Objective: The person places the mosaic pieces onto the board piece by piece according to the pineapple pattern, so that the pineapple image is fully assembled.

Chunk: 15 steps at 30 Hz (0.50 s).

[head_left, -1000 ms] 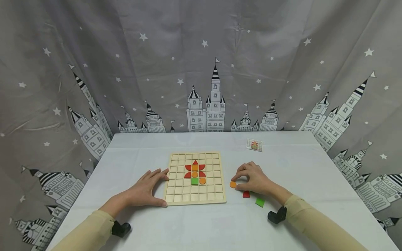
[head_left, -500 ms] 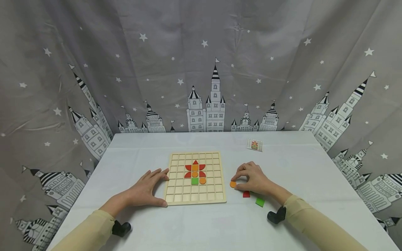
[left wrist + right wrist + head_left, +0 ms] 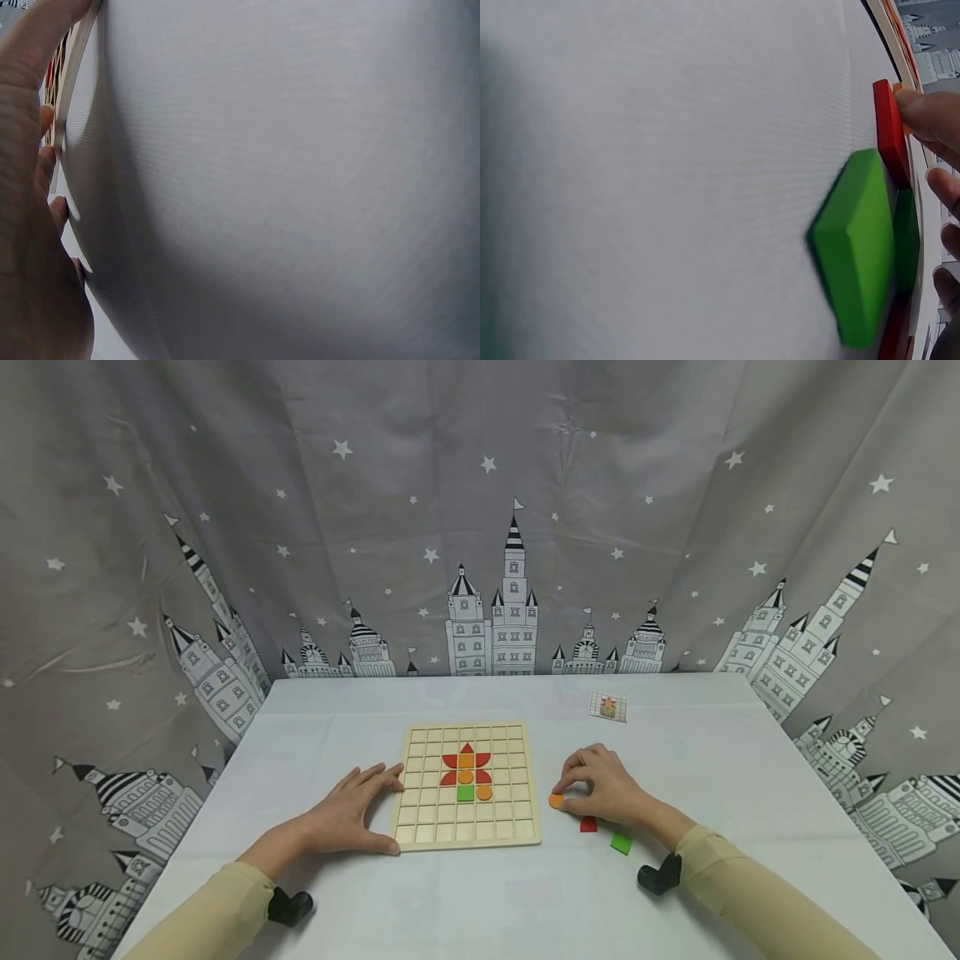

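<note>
A square wooden grid board [image 3: 427,833] lies on the white table in the head view. Its cells hold red pieces, an orange square [image 3: 466,761], an orange disc [image 3: 466,777], a green square [image 3: 465,792] and a second orange disc [image 3: 483,792] to the right of the green square. With fingers spread, my left hand [image 3: 343,817] touches the board's left edge with thumb and fingertip. To the right of the board, my right hand [image 3: 606,789] pinches another orange disc [image 3: 556,801] at table level. A red piece [image 3: 588,825] lies just below that hand, partly hidden.
A green square piece [image 3: 621,843] lies loose near my right wrist, and appears large in the right wrist view. More dark green [image 3: 906,241] and dark red [image 3: 895,330] pieces show there beneath the hand. A small pattern card [image 3: 607,707] lies at the back right.
My right hand has shifted very slightly to the left, still pinching the orange disc. The left hand and the board stay where they were.
</note>
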Available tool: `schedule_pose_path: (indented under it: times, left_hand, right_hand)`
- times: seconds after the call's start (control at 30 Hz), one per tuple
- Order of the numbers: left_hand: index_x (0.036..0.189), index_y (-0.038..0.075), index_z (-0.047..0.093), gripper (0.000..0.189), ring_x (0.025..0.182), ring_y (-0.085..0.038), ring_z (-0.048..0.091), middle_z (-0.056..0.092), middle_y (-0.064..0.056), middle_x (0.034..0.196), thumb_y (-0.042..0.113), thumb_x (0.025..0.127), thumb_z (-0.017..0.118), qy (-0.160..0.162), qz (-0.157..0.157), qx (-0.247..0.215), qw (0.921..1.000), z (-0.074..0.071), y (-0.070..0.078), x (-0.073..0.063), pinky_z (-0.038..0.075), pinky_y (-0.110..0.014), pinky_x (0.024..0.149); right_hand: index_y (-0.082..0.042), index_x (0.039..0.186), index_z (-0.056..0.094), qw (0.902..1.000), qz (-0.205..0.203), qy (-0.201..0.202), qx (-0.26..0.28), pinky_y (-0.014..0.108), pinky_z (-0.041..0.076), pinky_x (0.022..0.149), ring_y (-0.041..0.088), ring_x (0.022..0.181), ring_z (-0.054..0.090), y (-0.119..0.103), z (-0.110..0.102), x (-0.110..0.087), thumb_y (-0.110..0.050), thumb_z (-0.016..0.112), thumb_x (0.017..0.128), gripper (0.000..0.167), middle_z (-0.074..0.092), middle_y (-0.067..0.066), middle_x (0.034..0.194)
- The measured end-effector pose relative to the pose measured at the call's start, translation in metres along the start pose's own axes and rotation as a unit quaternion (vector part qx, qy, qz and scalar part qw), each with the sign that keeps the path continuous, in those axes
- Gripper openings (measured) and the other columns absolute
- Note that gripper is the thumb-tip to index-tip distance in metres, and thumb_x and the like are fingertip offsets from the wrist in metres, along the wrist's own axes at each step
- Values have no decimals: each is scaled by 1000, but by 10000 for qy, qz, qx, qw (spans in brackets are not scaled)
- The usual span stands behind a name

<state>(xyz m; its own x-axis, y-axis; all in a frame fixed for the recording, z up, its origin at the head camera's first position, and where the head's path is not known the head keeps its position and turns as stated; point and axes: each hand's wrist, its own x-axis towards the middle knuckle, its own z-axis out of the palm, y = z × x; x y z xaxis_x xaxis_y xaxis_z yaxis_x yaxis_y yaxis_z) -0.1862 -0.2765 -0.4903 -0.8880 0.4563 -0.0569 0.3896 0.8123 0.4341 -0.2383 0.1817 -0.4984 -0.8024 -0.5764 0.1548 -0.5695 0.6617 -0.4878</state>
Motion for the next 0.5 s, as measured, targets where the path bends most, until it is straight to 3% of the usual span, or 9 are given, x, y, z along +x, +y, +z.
schedule_pose_path:
  times: [0.5]
  left_hand:
    - [130,27,52,88,153,-37,22,31,-3,166,80,65,78,-58,-4,-19,10000,2,-4,2,7,-59,125]
  right_hand:
    - [-28,92,78,9989,-405,188,-131,47,46,101,18,116,46,-2,6,2,-27,85,83,11,60,-12,110]
